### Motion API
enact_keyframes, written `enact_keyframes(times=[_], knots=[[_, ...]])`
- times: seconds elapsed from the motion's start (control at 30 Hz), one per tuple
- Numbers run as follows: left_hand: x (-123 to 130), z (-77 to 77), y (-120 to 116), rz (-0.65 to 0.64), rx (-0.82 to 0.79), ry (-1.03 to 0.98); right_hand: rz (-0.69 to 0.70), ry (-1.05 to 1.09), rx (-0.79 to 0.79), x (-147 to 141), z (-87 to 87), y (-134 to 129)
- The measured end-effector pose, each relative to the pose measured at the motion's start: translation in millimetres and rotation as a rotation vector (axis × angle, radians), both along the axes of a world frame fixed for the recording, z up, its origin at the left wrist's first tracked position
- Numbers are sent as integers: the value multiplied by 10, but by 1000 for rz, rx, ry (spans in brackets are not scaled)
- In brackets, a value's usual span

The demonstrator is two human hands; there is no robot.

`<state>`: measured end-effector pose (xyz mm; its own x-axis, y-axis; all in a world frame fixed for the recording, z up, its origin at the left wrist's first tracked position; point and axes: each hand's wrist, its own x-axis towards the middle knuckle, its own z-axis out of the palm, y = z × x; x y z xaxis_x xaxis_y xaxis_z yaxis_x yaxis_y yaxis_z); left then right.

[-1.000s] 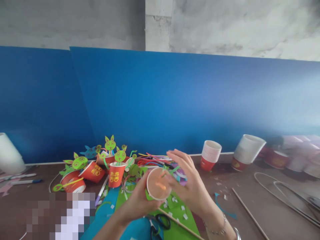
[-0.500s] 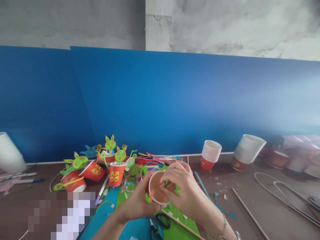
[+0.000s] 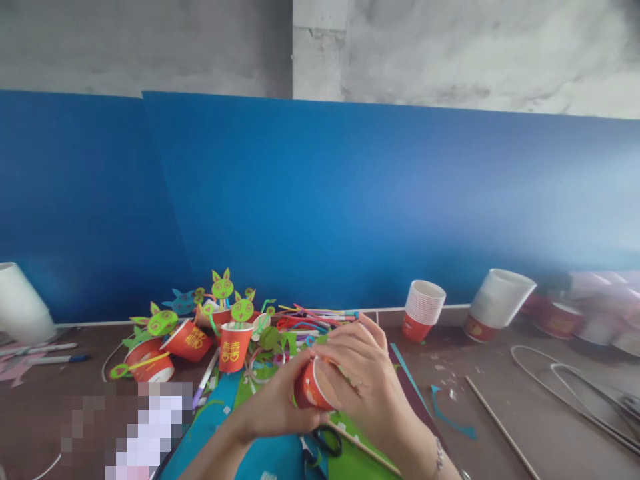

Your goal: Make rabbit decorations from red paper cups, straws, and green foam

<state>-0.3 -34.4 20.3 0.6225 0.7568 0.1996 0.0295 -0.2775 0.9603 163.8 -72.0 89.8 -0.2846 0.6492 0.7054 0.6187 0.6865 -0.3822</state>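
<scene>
A red paper cup (image 3: 309,385) is tilted in front of me, its mouth turned to the right. My left hand (image 3: 280,404) wraps round its side and underside. Over the mouth lies my right hand (image 3: 367,383), its fingers bent across the rim and its thumb side at the opening; the fingertips are partly hidden. The orange strip inside the cup cannot be seen from this angle. Just below the hands, dark-handled scissors (image 3: 327,440) and a thin wooden stick (image 3: 375,453) rest on green and blue paper (image 3: 213,437).
Red cups with green paper animal heads (image 3: 235,347) stand and lie at the left. Behind my hands are coloured pipe cleaners (image 3: 300,323) and pens. Stacked cups (image 3: 423,310), a larger cup stack (image 3: 500,303), another stick (image 3: 500,427) and cables (image 3: 565,383) are at the right.
The cup has turned, so its red outside shows where its inside faced me before. My right hand has shifted from pinching an orange strip inside to lying across the rim.
</scene>
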Motion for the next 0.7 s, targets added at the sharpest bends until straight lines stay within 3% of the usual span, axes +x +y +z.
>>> enact_keyframes(times=[0.1,0.23,0.37,0.5,0.7], knots=[[-10,27,4,-22,-119,-67,-42,101,-146,32,-68,-2],[-19,31,19,-66,-74,-142,-90,276,-283,50,-126,15],[-6,64,11,-10,-29,-104,-62,40,-193,74,-48,25],[12,148,-23,80,54,-29,-24,-149,-259,127,17,-34],[26,214,-69,97,161,115,-24,-263,-316,153,-67,-54]])
